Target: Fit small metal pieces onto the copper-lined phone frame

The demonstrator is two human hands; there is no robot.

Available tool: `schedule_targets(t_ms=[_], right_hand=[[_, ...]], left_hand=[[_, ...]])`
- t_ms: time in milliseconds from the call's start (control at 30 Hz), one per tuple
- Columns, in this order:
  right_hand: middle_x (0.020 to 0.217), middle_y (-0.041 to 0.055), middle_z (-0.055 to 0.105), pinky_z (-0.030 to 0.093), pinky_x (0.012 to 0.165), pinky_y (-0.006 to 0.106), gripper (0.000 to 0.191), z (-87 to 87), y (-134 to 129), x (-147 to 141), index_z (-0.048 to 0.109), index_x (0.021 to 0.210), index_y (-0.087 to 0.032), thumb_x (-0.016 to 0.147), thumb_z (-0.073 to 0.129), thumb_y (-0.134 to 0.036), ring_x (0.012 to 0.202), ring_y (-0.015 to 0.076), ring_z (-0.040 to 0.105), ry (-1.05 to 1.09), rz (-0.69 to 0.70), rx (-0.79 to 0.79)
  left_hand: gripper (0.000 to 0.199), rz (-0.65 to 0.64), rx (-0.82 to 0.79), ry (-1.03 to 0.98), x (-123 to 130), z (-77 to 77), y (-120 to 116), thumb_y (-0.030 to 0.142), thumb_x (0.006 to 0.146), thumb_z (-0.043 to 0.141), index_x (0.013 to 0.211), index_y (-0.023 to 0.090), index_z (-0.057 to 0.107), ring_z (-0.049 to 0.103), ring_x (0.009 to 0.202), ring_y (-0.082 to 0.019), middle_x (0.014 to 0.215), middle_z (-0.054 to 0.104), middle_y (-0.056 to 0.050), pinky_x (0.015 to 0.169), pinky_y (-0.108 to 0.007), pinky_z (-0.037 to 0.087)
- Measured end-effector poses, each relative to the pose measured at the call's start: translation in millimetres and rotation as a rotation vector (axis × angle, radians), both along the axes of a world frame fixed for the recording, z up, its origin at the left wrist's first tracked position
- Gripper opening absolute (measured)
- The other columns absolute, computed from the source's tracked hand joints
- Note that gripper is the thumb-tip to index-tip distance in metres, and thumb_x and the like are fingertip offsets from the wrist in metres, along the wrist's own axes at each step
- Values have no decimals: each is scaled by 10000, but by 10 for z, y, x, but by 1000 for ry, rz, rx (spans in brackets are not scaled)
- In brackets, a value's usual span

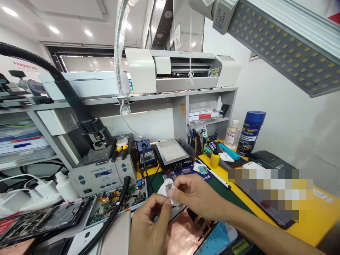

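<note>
Green mat (157,181) | white cloth (165,186): held above it, toward its left edge, beyond copper-coloured panel (182,232) | left hand (152,225), right hand (196,198): fingertips pinching cloth | best worked with light, even grip

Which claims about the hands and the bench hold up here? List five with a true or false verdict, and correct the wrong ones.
1. The left hand and right hand both hold a white crumpled piece. True.
2. The right hand grips the long white stick. False: the stick lies on the bench, beyond that hand.
3. The small yellow bottle stands left of the blue-capped spray can in the view. True.
4. The yellow-and-black pliers lie in the parts tray. False: they rest atop the grey control box.
5. The LED lamp panel hangs at the upper right of the view. True.
</note>
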State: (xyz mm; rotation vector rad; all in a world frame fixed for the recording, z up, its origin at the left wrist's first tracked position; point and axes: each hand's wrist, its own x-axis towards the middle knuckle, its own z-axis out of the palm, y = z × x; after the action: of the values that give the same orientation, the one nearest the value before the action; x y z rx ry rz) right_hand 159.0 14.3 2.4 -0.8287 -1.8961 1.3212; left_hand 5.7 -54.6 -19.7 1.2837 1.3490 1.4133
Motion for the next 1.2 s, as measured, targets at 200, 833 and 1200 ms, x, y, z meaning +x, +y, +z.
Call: schedule_targets(t_ms=[200,833,1200], right_hand=[[581,-49,433,255,509,225,313,107,16,98,599,673,-122,821,721,-369,570,84,349,-7,120,-50],[591,-4,563,385,489,204,369,156,14,274,724,754,-102,788,727,-470,528,107,508,-171,337,-110],[741,40,697,517,701,286,339,134,236,393,767,810,-122,808,730,-460,763,202,698,29,234,-174]], left_hand=[[341,-133,-53,-9,-76,104,-19,452,794,674,608,182,583,387,570,-112,566,467,40,559,-218,325],[292,-388,-161,106,-283,282,-30,376,769,688,560,199,586,523,541,-161,540,569,-14,539,-251,366],[356,-292,-91,103,-522,294,21,453,765,714,568,187,582,361,577,-128,590,438,15,536,-250,274]])
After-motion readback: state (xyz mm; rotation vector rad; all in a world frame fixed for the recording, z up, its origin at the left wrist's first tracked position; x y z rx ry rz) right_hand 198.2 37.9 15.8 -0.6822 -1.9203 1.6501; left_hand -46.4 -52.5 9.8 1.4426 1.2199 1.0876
